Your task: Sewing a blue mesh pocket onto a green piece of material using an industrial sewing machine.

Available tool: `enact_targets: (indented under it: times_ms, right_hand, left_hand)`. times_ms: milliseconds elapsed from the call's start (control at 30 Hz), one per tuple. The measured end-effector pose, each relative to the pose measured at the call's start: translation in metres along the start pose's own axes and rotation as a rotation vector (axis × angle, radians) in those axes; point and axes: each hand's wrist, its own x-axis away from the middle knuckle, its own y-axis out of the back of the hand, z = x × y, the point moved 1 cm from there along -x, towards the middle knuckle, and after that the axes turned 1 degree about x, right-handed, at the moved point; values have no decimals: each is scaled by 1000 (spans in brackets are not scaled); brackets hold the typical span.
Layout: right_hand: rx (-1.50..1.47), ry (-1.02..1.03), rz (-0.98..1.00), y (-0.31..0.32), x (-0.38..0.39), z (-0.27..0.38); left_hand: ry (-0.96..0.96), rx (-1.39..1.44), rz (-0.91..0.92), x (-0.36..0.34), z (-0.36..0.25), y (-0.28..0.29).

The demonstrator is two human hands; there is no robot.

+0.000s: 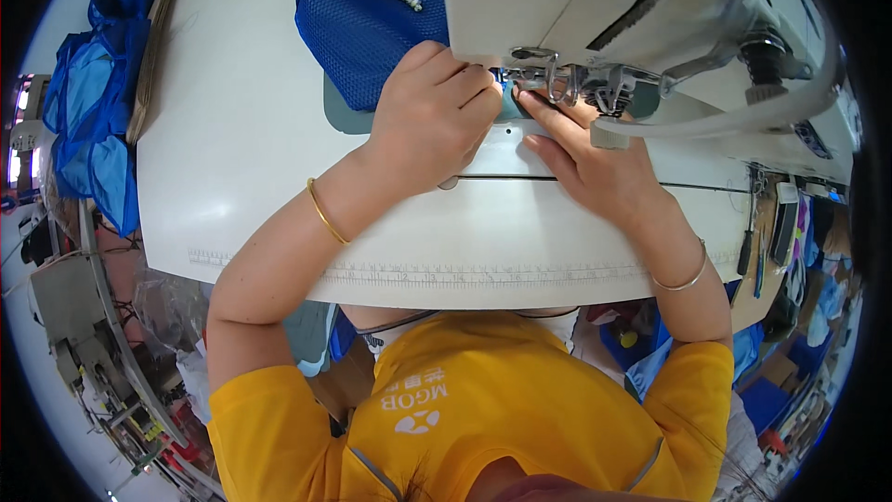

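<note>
My left hand [429, 116] is closed, its fingers curled beside the needle area of a white sewing machine [548, 0]. What its fingertips pinch is hidden behind the knuckles. A blue mesh bag [367, 46] with a pale cord lies against the back of this hand, partly covered by it and by the machine head. My right hand [595, 158] rests palm down to the right of the presser foot [564, 84], fingers stretched out under the machine's metal parts. A bit of blue material shows between the two hands.
The white sewing table [279, 214] has a printed ruler along its near edge. Blue fabric pieces [98, 102] hang at its left. A white hose [743, 116] curves above my right hand. A screwdriver [746, 246] and other tools stand at the right edge.
</note>
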Motion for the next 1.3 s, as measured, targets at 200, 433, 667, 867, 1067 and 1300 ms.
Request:
enact_targets:
  times_ms: [200,433,667,867,1067,1300]
  right_hand:
    - [88,69,-82,0,0,2]
    - [125,100,-233,5,4,2]
    - [83,66,-206,9,2,-2]
    - [160,10,-93,20,-7,-14]
    - [79,31,-170,16,-1,9]
    - [-416,-386,-134,9,-15,26]
  left_hand:
    - [30,30,37,-1,1,5]
    - [295,-129,-5,27,10,59]
    - [325,-315,294,67,-10,83]
    - [230,-37,518,48,-92,112]
    - [146,145,386,-14,-38,98]
    - [204,40,542,-28,4,44]
